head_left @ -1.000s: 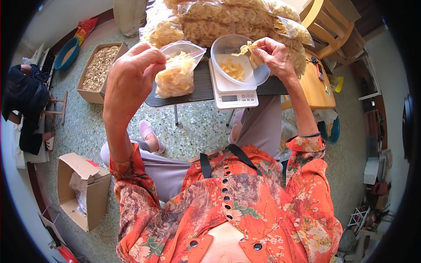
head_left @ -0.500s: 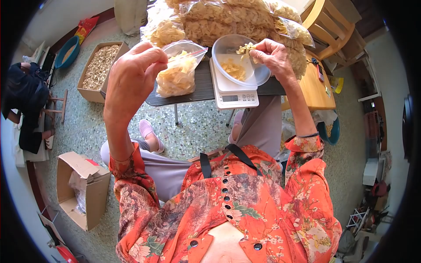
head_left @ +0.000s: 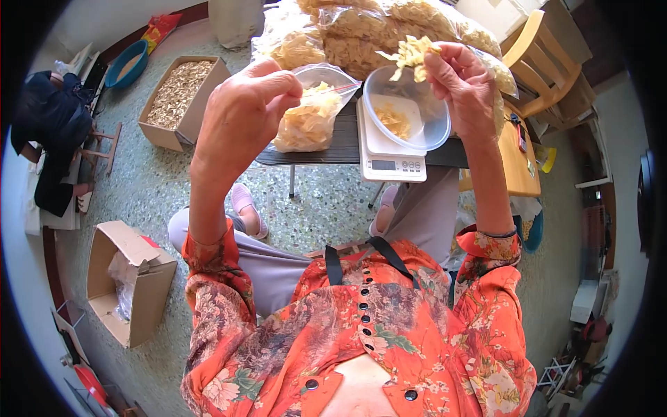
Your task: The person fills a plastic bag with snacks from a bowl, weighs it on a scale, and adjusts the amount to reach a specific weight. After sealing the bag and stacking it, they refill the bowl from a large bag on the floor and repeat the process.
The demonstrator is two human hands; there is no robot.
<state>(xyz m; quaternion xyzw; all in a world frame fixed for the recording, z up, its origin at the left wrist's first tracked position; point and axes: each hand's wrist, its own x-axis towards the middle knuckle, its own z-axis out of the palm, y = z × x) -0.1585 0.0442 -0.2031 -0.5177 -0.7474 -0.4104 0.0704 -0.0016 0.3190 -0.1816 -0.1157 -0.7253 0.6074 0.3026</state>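
Observation:
My left hand (head_left: 244, 115) pinches the upper left edge of a clear zip bag (head_left: 306, 131), which stands on the dark table with its mouth spread. Pale yellow dried flakes fill much of the bag. Raised above a clear plastic bowl (head_left: 439, 128), my right hand (head_left: 464, 87) holds a small bunch of dried flakes (head_left: 411, 57) between thumb and fingers. The bowl sits tilted on a white kitchen scale (head_left: 392, 167). More loose flakes (head_left: 392, 124) lie inside the bowl. The digits on the scale's display are too small to read.
Filled bags of flakes (head_left: 361, 38) are piled behind the scale. A wooden chair (head_left: 545, 66) stands at right. Left on the floor are a carton of dried pieces (head_left: 167, 132), an open cardboard box (head_left: 142, 299) and a blue-green basin (head_left: 128, 66). Another person (head_left: 52, 132) sits far left.
My right hand has lifted the bunch of flakes up from the bowl. My left hand keeps its pinch on the bag's edge. The whole view has shifted slightly.

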